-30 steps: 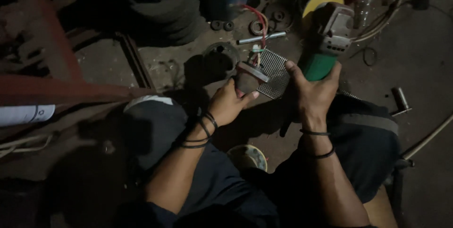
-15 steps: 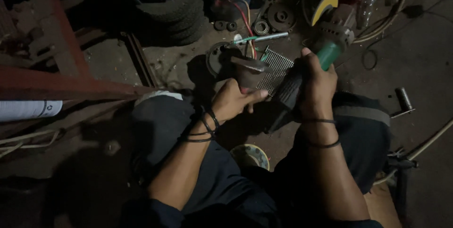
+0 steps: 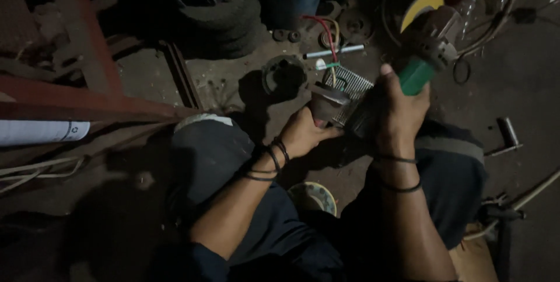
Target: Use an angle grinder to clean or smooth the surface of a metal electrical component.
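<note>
Your right hand [image 3: 402, 110] has swung the green-handled angle grinder [image 3: 429, 48] toward one o'clock, fist closed around it. Your left hand [image 3: 303, 133] stays clamped on the finned metal part [image 3: 344, 89], now uncovered.

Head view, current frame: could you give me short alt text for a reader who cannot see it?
Seen from above in a dim workshop, a crouching person's right hand grips a green-handled angle grinder while the left hand holds a small ribbed metal part near the floor. Wires, metal discs and red steel bars lie around.
</note>
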